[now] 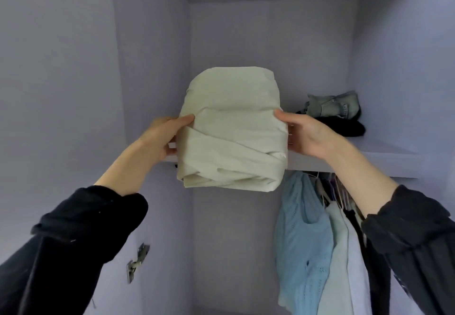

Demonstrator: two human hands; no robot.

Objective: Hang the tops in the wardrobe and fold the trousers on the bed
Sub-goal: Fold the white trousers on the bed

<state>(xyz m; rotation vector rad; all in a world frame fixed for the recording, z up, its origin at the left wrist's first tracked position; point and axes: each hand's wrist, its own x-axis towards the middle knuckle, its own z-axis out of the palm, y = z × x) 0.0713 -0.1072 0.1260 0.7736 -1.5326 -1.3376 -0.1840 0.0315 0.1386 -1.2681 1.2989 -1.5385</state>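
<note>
Two hands (162, 137) (305, 137), one (folded) trousers (231, 132)

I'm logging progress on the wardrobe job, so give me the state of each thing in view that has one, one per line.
cream trousers: folded, held up at the shelf edge between both hands
left hand: grips the bundle's left side
right hand: grips its right side
wardrobe shelf: bears a small pile at the right
denim and black clothes: folded, stacked on the shelf
light blue top: hanging below the shelf
white top: hanging beside it
</note>
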